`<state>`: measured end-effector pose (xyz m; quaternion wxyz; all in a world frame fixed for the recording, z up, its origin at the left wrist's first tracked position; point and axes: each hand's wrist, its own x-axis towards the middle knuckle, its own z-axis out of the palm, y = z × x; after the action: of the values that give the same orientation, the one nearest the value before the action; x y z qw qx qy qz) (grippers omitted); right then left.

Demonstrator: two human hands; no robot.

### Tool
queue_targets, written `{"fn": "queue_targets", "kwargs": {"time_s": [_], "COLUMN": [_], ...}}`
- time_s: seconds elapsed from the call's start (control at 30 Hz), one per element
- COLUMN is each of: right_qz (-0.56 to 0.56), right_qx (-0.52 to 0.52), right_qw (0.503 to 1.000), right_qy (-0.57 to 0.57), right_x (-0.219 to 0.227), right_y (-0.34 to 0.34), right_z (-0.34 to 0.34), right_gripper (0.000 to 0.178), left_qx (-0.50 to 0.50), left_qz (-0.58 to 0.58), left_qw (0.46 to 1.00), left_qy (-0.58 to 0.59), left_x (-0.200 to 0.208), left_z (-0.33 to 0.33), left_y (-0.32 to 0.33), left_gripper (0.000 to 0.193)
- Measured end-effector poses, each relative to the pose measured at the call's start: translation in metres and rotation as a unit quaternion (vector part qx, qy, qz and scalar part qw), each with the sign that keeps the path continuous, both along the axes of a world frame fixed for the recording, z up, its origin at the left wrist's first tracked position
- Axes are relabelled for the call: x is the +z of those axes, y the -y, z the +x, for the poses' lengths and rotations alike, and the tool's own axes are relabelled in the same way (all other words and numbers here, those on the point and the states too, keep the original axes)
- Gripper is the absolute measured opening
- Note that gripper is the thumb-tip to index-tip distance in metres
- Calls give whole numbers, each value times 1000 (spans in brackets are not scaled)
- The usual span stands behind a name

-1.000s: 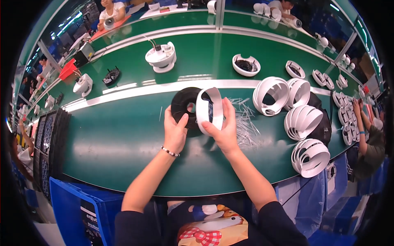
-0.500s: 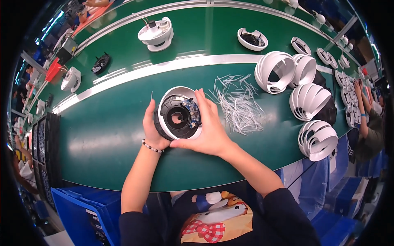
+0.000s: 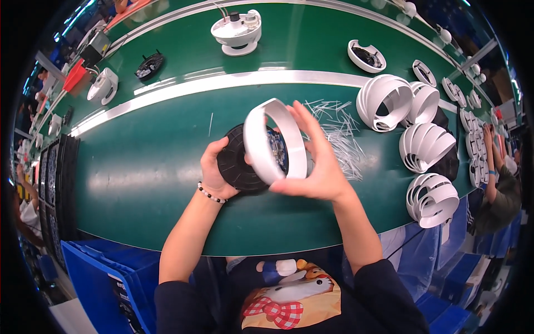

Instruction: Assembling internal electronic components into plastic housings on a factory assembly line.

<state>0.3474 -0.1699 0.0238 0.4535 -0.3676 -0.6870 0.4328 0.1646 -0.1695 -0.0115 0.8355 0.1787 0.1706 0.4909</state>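
My left hand (image 3: 216, 170) grips a round black plastic disc (image 3: 232, 161) by its left edge, the thumb on its rim. In my right hand (image 3: 321, 158) is a white plastic ring housing (image 3: 257, 146), tilted up on its side and overlapping the disc's right part. Thumb and fingers span the housing's right rim. Through its opening a blue circuit board (image 3: 277, 148) shows, slightly blurred. Whether the board sits on the housing or on a part behind it I cannot tell. Both pieces are held above the green bench mat (image 3: 144, 183).
A pile of thin white strips (image 3: 340, 139) lies beyond my right hand. Several slatted white shells (image 3: 425, 146) stand at the right. On the far belt (image 3: 300, 39) are a white assembly (image 3: 236, 33), a black part (image 3: 149, 65) and a white cup (image 3: 367, 56). A blue bin (image 3: 105, 278) stands lower left.
The white housing, earlier facing up around the black part, is now tilted and shifted right with my right hand. More of the black disc shows in my left hand. The view has shifted slightly.
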Motion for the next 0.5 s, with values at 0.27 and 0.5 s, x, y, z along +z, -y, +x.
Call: {"fn": "queue_targets", "kwargs": {"time_s": [0.27, 0.5], "right_qz": [95, 146], "right_qx": [-107, -103], "right_qw": [980, 973], "right_qy": [137, 145], "right_x": [-17, -14], "right_y": [22, 22], "right_z": [-35, -32], "right_gripper": [113, 113], "left_qx": [16, 106], "left_qz": [74, 78], "left_qw": [995, 990], "left_qy": [72, -42], "left_x": [2, 8], "left_z": [11, 16], "left_y": [-1, 3], "left_gripper": [57, 59]}}
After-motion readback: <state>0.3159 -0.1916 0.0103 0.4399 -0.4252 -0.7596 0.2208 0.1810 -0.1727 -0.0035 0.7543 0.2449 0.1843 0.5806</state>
